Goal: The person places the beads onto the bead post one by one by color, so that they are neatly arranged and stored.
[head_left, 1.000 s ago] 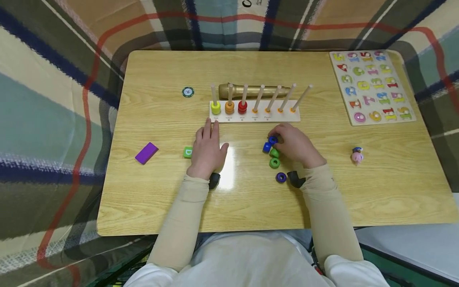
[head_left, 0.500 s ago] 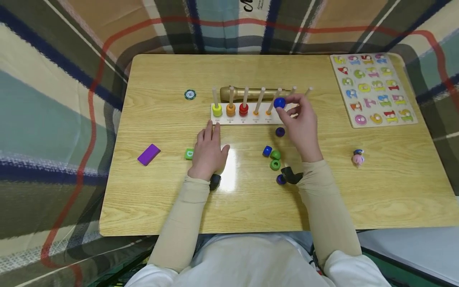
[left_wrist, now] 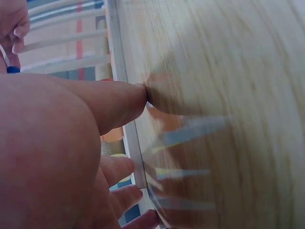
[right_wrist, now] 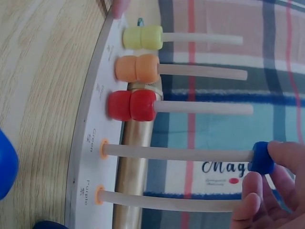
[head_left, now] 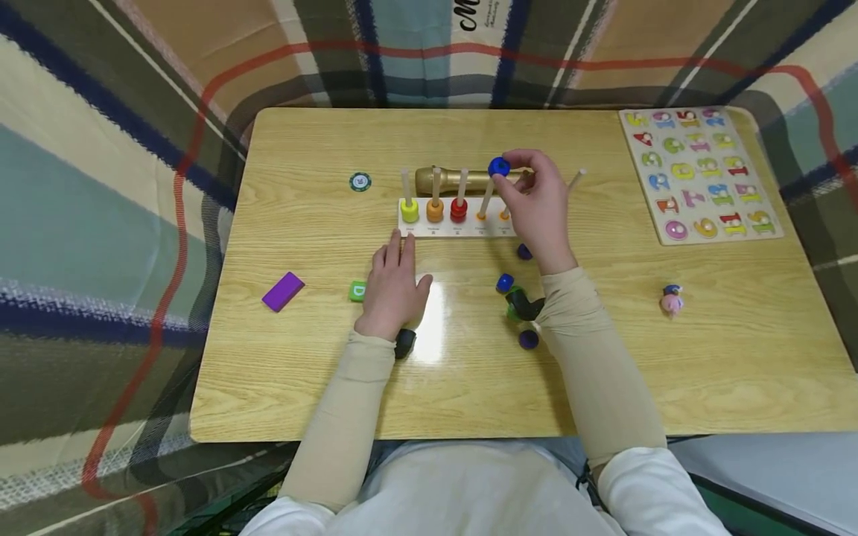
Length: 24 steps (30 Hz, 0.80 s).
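Blue ring [head_left: 498, 167] pinched in right-hand fingers [head_left: 519, 160], atop fourth peg [head_left: 487, 198]

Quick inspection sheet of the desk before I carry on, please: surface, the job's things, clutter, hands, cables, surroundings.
Surface: wooden table, glare patch near the middle.
Job's things: peg board holding yellow, orange and red rings; blue ring at the tip of the fourth peg; loose rings on the table.
Clutter: purple block, green block, token, number puzzle, small figure, gold cylinder.
Hands: right hand pinches the blue ring; left hand rests flat by the board.
Cables: nothing seen.
Surroundings: plaid cloth.
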Available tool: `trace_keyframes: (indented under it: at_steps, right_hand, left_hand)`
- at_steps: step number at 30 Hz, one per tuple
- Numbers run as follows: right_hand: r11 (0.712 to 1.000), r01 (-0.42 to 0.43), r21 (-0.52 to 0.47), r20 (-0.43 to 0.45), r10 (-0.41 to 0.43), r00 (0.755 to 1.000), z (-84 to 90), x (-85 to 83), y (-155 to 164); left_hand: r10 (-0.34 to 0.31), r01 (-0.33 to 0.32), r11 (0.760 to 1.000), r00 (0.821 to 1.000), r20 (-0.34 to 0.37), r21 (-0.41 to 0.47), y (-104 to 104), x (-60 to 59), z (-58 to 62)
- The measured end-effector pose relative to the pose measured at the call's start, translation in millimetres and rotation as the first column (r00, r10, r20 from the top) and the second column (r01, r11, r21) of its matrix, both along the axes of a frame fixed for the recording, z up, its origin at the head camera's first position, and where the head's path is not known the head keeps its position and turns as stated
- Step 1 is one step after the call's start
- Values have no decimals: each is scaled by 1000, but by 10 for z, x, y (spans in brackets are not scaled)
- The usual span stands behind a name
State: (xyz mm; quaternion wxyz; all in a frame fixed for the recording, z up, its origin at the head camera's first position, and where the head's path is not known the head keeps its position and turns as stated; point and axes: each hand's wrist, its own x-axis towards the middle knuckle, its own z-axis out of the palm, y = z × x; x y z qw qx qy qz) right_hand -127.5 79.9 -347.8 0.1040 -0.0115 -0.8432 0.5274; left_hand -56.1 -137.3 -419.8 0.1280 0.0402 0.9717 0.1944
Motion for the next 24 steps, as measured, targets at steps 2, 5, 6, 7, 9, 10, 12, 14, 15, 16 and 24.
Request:
trace_keyframes:
  at_steps: [2, 5, 6, 7, 9, 10, 12, 14, 15, 16, 24]
  right_hand:
    - [1000, -1, 15, -3, 1, 1000, -9, -4, 1]
    - [999, -5, 34, -10, 5, 1000, -14, -5, 4]
    - [999, -6, 35, -12, 6, 1000, -13, -6, 6]
    - [999, -6, 39, -14, 6, 1000, -14, -7, 9]
    - [999, -6, 39, -25, 7, 1000, -13, -9, 16]
    - [999, -5, 37, -27, 6, 1000, -14, -5, 22]
    - [1000, -6, 27, -31, 7, 1000, -8, 21, 41]
    - [1000, -14, 27, -33, 15, 999, 6, 78, 72]
    - [999, -23, 41, -29, 24, 999, 13, 118, 93]
    - [997, -33, 68, -15, 35, 999, 21, 169, 115]
    - [807, -385, 448, 417, 193, 888, -194, 590, 250]
  left_hand:
    - [1, -1, 1000, 1000, 0, 1, 2, 2, -3]
    - [2, -2, 1000, 1000, 4, 4, 3, 2, -2]
    - [3, -3, 1000, 1000, 4, 5, 3, 2, -3]
    - [4, -4, 1000, 1000, 4, 7, 4, 2, -5]
    - [4, -4, 1000, 1000, 2, 9, 1, -2, -9]
    - [4, -4, 1000, 1000, 1, 11, 1, -2, -15]
    - [4, -4, 1000, 1000, 0, 13, 2, 0, -24]
    - [3, -3, 1000, 1000, 3, 13, 3, 2, -30]
    - [1, -1, 1000, 1000, 4, 13, 3, 5, -30]
    - [0, 0, 1000, 1000, 4, 12, 4, 4, -32]
    - [-4, 5, 1000, 1000, 9, -9, 3, -16, -33]
